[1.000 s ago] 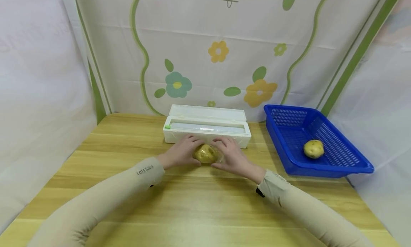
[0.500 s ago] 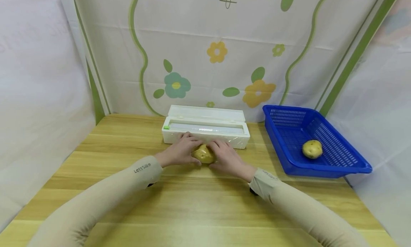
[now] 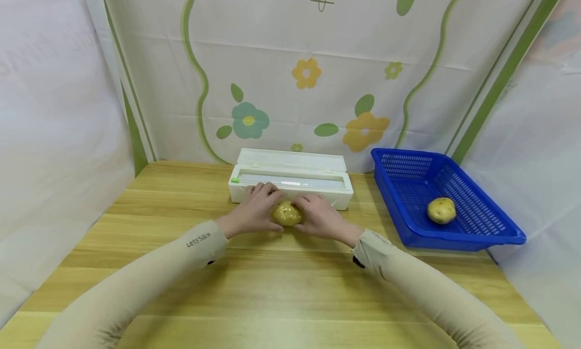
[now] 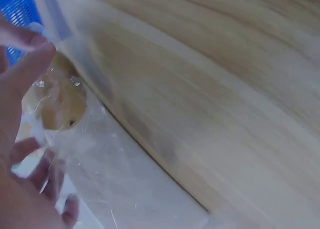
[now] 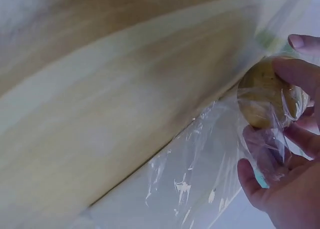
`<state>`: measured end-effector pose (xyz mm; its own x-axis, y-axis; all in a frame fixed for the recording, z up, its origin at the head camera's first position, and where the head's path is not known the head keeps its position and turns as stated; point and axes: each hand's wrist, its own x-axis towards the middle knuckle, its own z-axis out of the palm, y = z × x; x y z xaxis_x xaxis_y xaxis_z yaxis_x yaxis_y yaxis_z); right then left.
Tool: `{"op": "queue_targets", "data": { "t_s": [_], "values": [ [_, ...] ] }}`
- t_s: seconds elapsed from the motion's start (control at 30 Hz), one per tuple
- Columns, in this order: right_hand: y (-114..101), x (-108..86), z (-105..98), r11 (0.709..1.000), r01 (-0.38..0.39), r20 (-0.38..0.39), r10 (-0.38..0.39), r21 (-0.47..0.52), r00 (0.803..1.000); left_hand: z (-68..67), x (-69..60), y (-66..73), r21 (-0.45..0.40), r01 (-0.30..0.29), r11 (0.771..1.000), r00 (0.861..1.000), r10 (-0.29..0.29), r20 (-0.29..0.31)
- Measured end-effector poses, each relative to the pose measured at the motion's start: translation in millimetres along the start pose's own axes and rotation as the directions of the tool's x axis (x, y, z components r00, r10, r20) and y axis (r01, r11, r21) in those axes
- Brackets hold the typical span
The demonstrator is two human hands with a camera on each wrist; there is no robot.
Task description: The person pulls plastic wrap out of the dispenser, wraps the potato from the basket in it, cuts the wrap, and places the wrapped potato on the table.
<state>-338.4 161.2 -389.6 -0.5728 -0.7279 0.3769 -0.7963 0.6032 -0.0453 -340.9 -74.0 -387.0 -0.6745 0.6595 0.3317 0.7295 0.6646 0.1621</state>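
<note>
Potato (image 3: 287, 214) between left hand (image 3: 253, 213) and right hand (image 3: 324, 219), right nearer.
I see right gripping it; left's grip, can't tell.

Head view: from above, faces forward-down across table (image 3: 281, 288). Wrist views: set close in, both sharing film-wrapped potato (image 3: 287, 214).
</note>
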Motion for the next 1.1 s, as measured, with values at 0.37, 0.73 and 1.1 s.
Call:
{"op": "queue_targets", "data": {
  "t_s": [0.37,0.73,1.1],
  "values": [
    [7.4,3.2,-6.6,0.992,-0.058,0.083,0.049,0.111,0.995,3.4,8.3,6.3,0.176,-0.006,0.984,0.998,0.017,-0.058],
    [6.4,1.8,-7.1,0.982,-0.156,0.103,0.146,0.103,0.984,-0.9,16.1,3.5,0.186,-0.077,0.980,0.997,0.081,-0.012],
    [-2.9,5.7,-7.9,0.985,-0.078,-0.080,0.067,-0.154,0.995,-4.1,19.0,0.5,0.205,-0.063,0.977,0.998,0.058,0.031]
  ]
}}
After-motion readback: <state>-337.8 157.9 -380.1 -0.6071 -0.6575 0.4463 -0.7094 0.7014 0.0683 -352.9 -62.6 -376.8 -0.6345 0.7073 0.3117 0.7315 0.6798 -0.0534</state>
